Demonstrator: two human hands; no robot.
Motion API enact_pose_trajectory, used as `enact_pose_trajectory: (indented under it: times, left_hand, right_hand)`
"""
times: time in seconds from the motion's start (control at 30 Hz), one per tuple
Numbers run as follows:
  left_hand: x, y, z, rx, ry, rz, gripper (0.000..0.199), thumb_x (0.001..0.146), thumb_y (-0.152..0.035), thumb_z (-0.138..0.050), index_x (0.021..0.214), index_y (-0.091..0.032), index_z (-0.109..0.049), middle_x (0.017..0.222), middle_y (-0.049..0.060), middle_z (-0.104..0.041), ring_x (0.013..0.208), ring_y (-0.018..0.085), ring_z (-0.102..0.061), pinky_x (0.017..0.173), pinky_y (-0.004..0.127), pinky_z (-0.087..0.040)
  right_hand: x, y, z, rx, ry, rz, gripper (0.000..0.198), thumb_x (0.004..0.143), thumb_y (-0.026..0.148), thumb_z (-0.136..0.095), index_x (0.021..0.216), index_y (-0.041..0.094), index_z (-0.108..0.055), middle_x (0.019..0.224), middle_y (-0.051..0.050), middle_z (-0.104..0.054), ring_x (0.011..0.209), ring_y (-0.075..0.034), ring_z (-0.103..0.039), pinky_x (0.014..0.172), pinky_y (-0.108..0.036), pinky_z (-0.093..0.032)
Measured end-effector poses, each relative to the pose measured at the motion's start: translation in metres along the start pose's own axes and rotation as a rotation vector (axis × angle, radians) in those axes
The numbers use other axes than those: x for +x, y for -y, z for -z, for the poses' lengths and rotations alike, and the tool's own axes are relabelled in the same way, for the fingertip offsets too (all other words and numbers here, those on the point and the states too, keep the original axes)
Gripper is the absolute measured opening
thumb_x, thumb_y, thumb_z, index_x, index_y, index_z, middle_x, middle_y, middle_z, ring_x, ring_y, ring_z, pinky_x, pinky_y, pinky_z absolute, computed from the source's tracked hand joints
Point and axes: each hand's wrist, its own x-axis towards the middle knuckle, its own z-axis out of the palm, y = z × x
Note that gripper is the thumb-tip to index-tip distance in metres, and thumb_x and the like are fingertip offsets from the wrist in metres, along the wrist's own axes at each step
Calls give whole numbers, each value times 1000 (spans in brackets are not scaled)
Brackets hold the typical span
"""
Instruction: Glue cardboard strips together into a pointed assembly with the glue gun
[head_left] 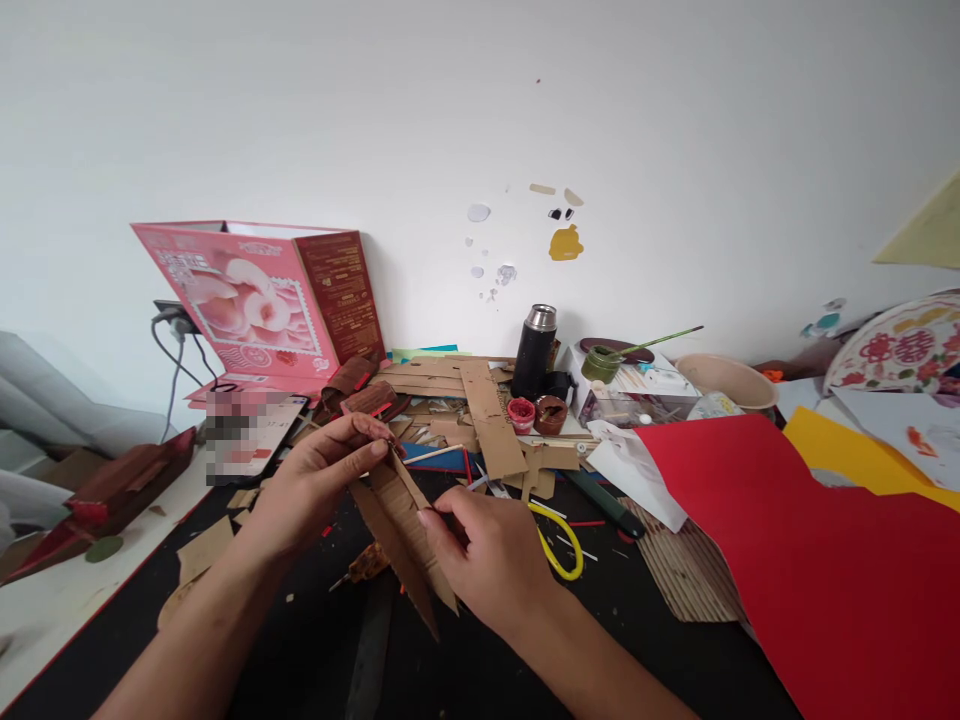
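Observation:
A folded piece of brown cardboard (405, 520) is held above the black table surface between my two hands. My left hand (337, 470) pinches its far upper end between thumb and fingers. Lower down on its right edge, my right hand (480, 545) grips the cardboard with thumb and curled fingers. The strip's pointed lower end hangs free between my forearms. Under it lie a tool with an amber handle (369, 562) and a dark ruler-like strip (369, 650). Just right of my right hand are scissors with a yellow handle (574, 565).
Cardboard scraps (491, 420) cover the table's back, near a black thermos (531, 355), a jar of red paint (521, 413) and a green utility knife (607, 505). Red paper (810, 560) spreads across the right. A pink box (255, 300) and a phone (274, 440) stand at left.

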Motion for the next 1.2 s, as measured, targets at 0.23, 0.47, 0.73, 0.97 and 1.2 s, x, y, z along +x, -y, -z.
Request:
enact_pose_trajectory:
  times: [0.23, 0.47, 0.73, 0.97, 1.2]
  left_hand:
    - [-1, -1, -5, -82, -15, 58, 46, 59, -53, -103, 81, -20, -80, 80, 4, -73, 72, 17, -63, 64, 25, -50]
    - [-2, -4, -7, -133, -6, 90, 46, 55, -50, -106, 78, -19, -81, 74, 3, -74, 67, 16, -64, 62, 25, -53]
    - [-3, -7, -11, -145, -27, 87, 45, 61, -55, -102, 77, -19, -81, 75, 5, -75, 68, 18, -65, 62, 26, -54]
    - [-3, -4, -10, -161, -82, 76, 43, 61, -51, -102, 79, -19, -80, 79, 4, -75, 67, 17, -63, 59, 26, -51]
    - [2, -7, -9, -161, -109, 41, 46, 61, -56, -101, 76, -18, -79, 76, 3, -72, 68, 16, -60, 59, 24, -48]
  right_hand:
    - [0, 0, -1, -5, 2, 0, 19, 102, 27, -69, 85, 20, -73, 67, 0, -77, 58, -17, -73, 58, -29, -32]
    - [0, 0, -1, 8, -1, 4, 18, 101, 27, -69, 86, 20, -73, 67, 0, -78, 58, -17, -74, 58, -29, -34]
    - [0, 3, 0, -7, 32, -5, 19, 102, 29, -68, 86, 21, -73, 69, -1, -79, 60, -18, -76, 58, -29, -35]
    - [1, 3, 1, -16, 47, -15, 16, 102, 29, -70, 88, 21, -74, 68, 0, -79, 60, -18, -76, 58, -29, -35]
    - [0, 2, 0, -18, 60, -18, 16, 101, 29, -71, 87, 21, -75, 69, -1, -80, 60, -19, -76, 58, -29, -34]
